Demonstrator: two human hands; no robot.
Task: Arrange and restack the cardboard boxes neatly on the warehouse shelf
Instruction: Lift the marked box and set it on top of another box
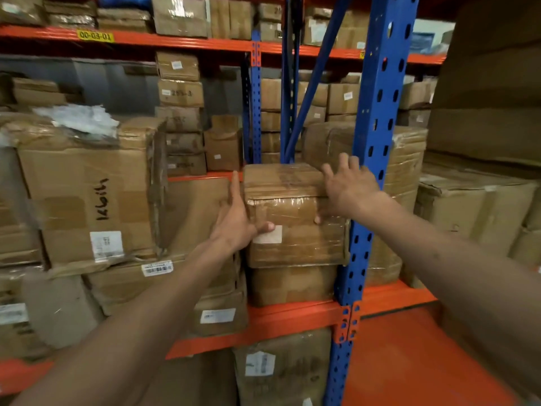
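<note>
A taped cardboard box (295,230) with a white label sits on top of another box (292,285) on the orange shelf beam (292,317). My left hand (237,218) presses flat against its left side, thumb on the front face. Across from it, my right hand (348,186) lies on the top right corner, fingers spread over the top and thumb on the front. Both hands grip the box between them.
A blue upright post (377,142) stands right beside the box. A large box marked in black pen (93,200) fills the left, with a crumpled plastic sheet (79,120) on top. More boxes are stacked behind, above and to the right (474,206).
</note>
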